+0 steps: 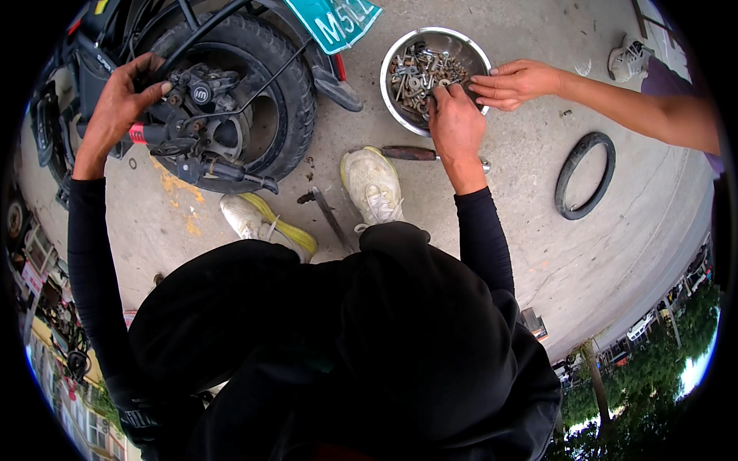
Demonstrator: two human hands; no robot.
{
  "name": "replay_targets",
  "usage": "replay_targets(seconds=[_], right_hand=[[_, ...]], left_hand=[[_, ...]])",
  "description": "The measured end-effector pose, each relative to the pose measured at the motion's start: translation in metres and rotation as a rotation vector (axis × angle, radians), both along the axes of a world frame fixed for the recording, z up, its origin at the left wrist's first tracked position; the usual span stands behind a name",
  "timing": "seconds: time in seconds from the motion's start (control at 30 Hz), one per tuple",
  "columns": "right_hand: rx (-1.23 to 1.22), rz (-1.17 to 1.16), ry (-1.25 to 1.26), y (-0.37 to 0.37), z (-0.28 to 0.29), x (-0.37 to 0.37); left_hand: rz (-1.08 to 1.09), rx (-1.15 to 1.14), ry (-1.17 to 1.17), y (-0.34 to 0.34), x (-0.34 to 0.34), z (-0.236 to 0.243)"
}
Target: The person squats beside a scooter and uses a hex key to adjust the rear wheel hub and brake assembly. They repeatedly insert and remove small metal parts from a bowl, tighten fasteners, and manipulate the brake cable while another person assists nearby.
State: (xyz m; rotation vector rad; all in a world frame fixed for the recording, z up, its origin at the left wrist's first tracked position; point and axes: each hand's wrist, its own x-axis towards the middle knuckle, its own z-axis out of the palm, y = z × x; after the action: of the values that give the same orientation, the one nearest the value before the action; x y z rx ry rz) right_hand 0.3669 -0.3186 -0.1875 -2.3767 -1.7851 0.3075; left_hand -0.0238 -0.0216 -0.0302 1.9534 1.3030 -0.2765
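Observation:
My left hand (115, 104) is at the rear of a black motorbike, beside its wheel (296, 96). Its thumb and forefinger stand apart by a dark bar, and the other fingers are partly hidden. My right hand (460, 127) reaches over the near rim of a round metal bowl (393, 111). The fingers of that hand are bent down among the mixed bolts, nuts and washers (415, 77); their tips and whatever they pinch are hidden. Another person's hand (516, 83) comes in from the right, its fingers over the bowl's right rim.
A dark-handled tool (411, 154) lies below the bowl, beside my right shoe (370, 184). A flat metal bar (332, 219) rests between my shoes. To the right, a black tyre (586, 175) lies on the concrete. The other person's shoe (626, 60) is at the upper right.

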Motion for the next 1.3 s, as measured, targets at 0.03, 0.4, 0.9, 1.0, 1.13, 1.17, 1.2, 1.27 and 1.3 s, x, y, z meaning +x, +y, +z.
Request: replay_targets(seconds=[0.03, 0.4, 0.9, 1.0, 1.13, 1.17, 1.2, 1.27, 1.3], right_hand=[[0.011, -0.005, 0.011, 0.0, -0.001, 0.0], [0.026, 0.086, 0.408, -0.021, 0.017, 0.012], [0.221, -0.115, 0.17, 0.03, 0.01, 0.035], [0.14, -0.115, 0.2, 0.014, 0.01, 0.053], [0.04, 0.096, 0.059, 0.008, 0.015, 0.053], [0.015, 0.155, 0.015, 0.011, 0.015, 0.05], [0.0, 0.19, -0.047, 0.014, 0.013, 0.047], [-0.064, 0.195, -0.056, 0.017, 0.003, 0.042], [-0.096, 0.197, -0.062, 0.019, -0.002, 0.04]], left_hand=[[0.002, -0.006, 0.024, 0.002, -0.001, -0.001], [0.007, -0.012, 0.01, 0.003, -0.006, -0.004], [-0.025, -0.051, 0.148, 0.009, 0.001, 0.0], [0.007, 0.022, 0.079, -0.001, -0.005, -0.002], [0.03, -0.033, 0.07, 0.007, -0.007, -0.005], [0.025, -0.02, 0.061, 0.008, -0.01, -0.007], [0.021, -0.008, 0.052, 0.008, -0.011, -0.007], [0.017, -0.03, 0.041, 0.006, -0.01, -0.004], [0.015, -0.042, 0.034, 0.005, -0.009, -0.003]])
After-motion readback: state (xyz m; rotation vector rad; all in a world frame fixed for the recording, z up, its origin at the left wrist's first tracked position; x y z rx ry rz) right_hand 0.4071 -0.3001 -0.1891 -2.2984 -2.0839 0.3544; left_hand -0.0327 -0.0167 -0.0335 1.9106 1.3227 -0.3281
